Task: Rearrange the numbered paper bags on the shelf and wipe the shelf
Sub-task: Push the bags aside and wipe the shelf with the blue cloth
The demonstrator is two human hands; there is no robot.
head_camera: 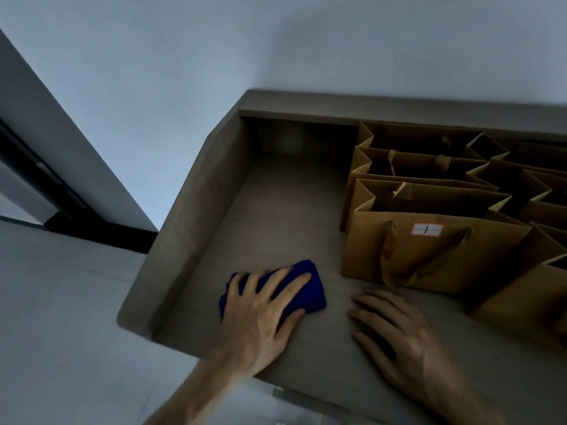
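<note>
A folded blue cloth (310, 288) lies on the brown shelf (276, 210) near its front left corner. My left hand (264, 314) presses flat on the cloth, fingers spread over it. My right hand (395, 332) rests flat on the bare shelf board to the right, fingers apart, holding nothing. Just beyond it stands a brown paper bag (429, 256) with rope handles and a white label marked 1. Several more brown paper bags (429, 167) stand open in rows behind and to the right of it.
The shelf has a raised left side wall (196, 216) and a back wall (306, 111). More bags (527, 289) crowd the right edge of view. A pale wall rises behind, and a dark doorway (40, 185) is at far left.
</note>
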